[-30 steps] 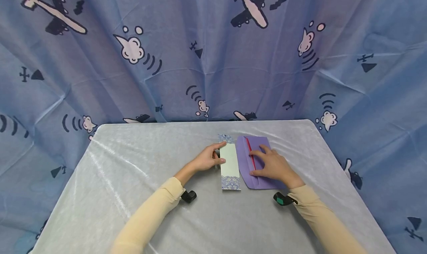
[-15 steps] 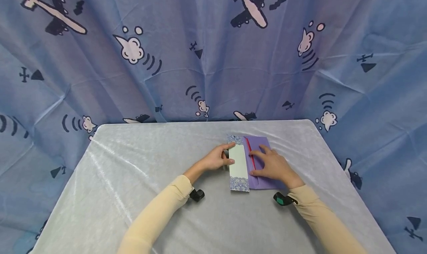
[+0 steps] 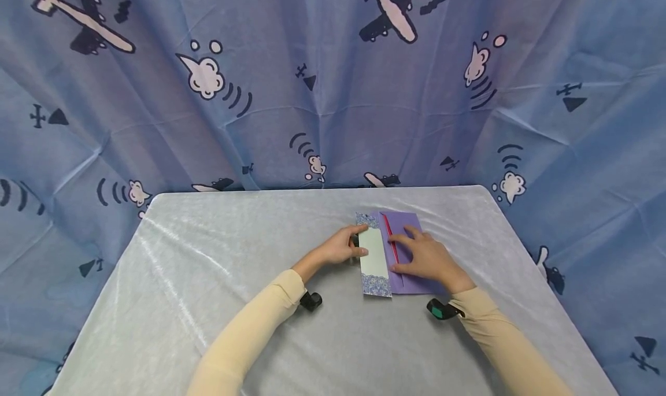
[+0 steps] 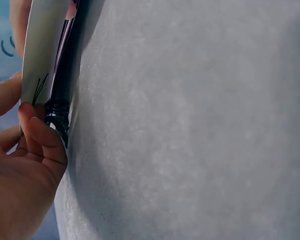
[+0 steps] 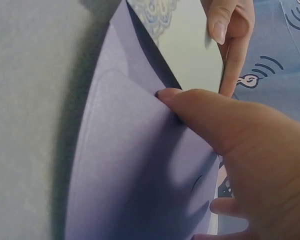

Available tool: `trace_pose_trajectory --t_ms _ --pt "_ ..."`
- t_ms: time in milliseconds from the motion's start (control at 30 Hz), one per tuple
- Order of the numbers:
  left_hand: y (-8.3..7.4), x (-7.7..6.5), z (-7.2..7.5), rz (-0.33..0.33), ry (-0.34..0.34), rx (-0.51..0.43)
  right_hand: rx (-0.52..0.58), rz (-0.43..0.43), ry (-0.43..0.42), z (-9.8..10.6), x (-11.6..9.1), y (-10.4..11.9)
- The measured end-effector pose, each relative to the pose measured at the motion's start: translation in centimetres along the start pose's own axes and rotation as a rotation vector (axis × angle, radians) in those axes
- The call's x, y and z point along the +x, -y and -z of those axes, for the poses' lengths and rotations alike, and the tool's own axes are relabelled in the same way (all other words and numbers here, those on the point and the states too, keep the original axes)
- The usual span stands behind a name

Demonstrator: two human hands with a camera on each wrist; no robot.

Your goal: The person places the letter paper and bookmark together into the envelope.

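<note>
In the head view my left hand pinches a pale card with blue lace-patterned ends, its thumb on the front face. The card lies over the left flap of a purple envelope, its right edge close beside the pocket opening. A red strip shows along that opening. My right hand grips the envelope with bent fingers, and in the right wrist view its thumb sits on the pocket edge beside a dark gap. A dark ribbed thing shows by my left fingers; its kind is unclear.
A pale grey cloth covers the table. Behind stands a blue curtain with airplane prints. Each wrist carries a small black camera, the left camera and the right camera, both low over the table.
My left hand has moved the card rightward, from beside the envelope to over its left flap, slowing in the last half second. The right hand and envelope stay in place.
</note>
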State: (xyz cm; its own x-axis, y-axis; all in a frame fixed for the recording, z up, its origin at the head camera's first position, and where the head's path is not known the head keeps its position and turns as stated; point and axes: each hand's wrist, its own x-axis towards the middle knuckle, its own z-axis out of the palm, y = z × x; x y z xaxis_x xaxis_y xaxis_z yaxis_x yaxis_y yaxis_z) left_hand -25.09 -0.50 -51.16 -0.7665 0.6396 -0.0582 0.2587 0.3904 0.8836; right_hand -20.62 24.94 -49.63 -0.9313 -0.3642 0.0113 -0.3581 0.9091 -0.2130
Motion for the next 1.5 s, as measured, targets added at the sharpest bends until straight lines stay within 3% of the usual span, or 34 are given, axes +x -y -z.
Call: trace_pose_trajectory --t_ms 267,633,900,1500 --pt "0.0 0.6 -0.1 0.009 0.013 0.016 -0.005 -0.002 -0.002 0.2 -0.2 -0.1" --pt "0.0 1.5 -0.4 0.004 -0.002 0.106 -0.001 -0.006 0.007 0.2 -0.1 -0.2" --pt "-0.3 1.8 -0.6 0.003 -0.006 0.108 0.000 -0.001 0.009 0.3 -0.1 -0.1" --pt "-0.9 2.4 -1.0 0.031 -0.002 0.202 -0.001 0.010 -0.006 0.4 0.1 0.0"
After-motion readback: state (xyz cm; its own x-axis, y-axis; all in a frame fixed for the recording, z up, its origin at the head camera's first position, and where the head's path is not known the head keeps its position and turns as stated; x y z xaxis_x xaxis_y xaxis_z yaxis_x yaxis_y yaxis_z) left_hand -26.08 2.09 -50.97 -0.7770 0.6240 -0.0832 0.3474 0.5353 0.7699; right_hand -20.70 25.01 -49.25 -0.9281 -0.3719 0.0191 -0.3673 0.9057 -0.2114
